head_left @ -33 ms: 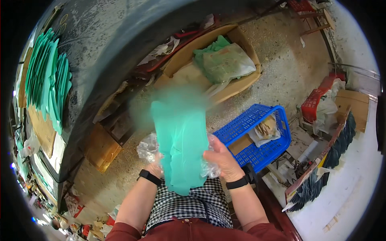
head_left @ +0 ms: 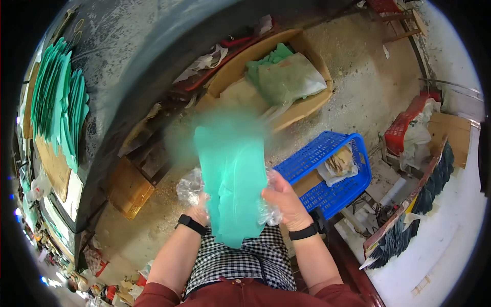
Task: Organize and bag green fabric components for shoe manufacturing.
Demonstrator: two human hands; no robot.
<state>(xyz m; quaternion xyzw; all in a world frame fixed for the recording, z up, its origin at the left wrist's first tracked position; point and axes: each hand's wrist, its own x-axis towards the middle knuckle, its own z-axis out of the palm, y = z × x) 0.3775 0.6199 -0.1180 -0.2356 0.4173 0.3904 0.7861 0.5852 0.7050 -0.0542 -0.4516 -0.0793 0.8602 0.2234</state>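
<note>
Nothing is seen to have shifted against the earlier frame: the same stack of green sheets [head_left: 232, 179] is held in front of the body at the same height, and both hands are placed as before.

Step in hand, as judged: a bundle of thin green sheets is being held up, partly out of a clear plastic wrapper [head_left: 190, 185]. The upper end of the stack is blurred, so motion there is likely. The next move would call for a firm pinch on the lower end while the film is kept clear of the sheets; slippage of single sheets is the risk.

Grip: the left hand [head_left: 198, 211] is closed on the lower left edge of the stack, mostly hidden behind sheets and film. The right hand [head_left: 283, 200] is wrapped round the lower right edge, thumb on the front face, with crumpled film caught under the fingers.

Orientation: the long axis of the stack runs away from the body, nearly upright in the picture; the lower end overhangs a checked apron [head_left: 240, 261].

Surroundings: a blue plastic crate [head_left: 353, 176] is noted right of the hands, a cardboard box [head_left: 307, 110] with green material beyond, more green sheets [head_left: 59, 100] on a dark curved surface at left.
</note>
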